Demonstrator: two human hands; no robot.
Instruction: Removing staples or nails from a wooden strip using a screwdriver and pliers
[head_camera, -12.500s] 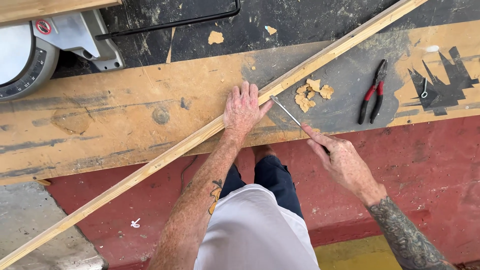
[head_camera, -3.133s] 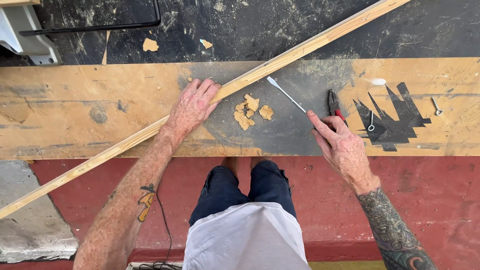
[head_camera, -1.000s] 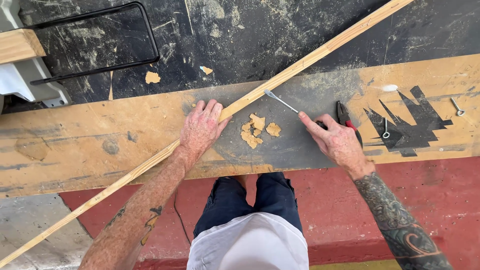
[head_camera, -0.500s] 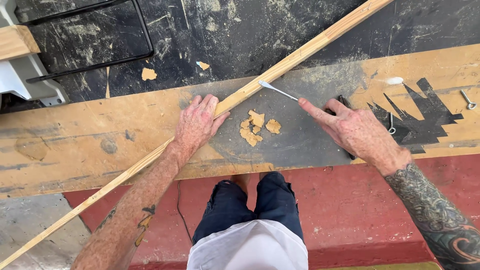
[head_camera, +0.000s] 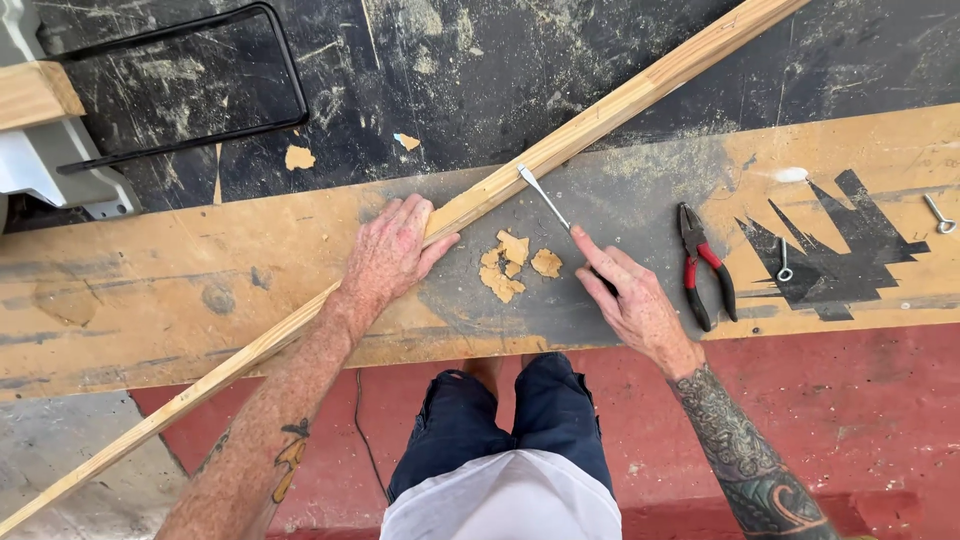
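The left hand lies flat, fingers spread, pressing on a long wood strip that runs slantwise across the bench, from beyond the hand's fingertips down past the wrist and off the bench edge. The right hand is closed around the handle of a thin metal tool, its forefinger laid along the shaft; the tip reaches up from the hand and touches the strip's near edge, just beyond the left hand's fingertips. Between the two hands, a few wood chips lie on the grey patch of the bench. Just outside the right hand lie red-handled pliers, apart from it. Farther out that way lie a small eye screw and a hook screw. Beyond the left hand sits a black wire frame, well apart.
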